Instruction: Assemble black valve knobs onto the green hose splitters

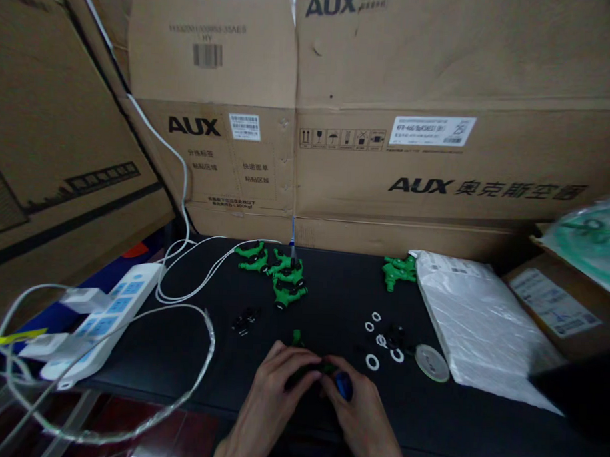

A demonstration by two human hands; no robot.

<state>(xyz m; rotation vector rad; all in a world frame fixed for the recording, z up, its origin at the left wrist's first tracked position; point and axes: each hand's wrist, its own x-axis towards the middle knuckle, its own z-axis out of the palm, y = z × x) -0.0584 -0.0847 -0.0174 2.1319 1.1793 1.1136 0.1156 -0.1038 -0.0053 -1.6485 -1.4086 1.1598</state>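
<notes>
Near the front edge of the black table, my two hands meet at the fingertips. My left hand [277, 384] is closed round a green plastic fitting [326, 368], which the fingers mostly hide. A small green end [296, 336] pokes out beyond its knuckles; whether it belongs to the same piece I cannot tell. My right hand [356, 400] is closed on a dark blue tool handle [343, 385], its tip hidden. Ahead lie several branched green fittings [288, 281]. White ring washers [372, 362] are scattered to the right beside small black parts [395, 337].
More green fittings [399, 272] touch a white plastic package [481, 328]. A round disc [432, 363] lies nearby. Small dark pieces [245, 320] sit left of centre. A white power strip [106, 321] with looping cables stands left. Large cardboard boxes [347, 170] wall the back.
</notes>
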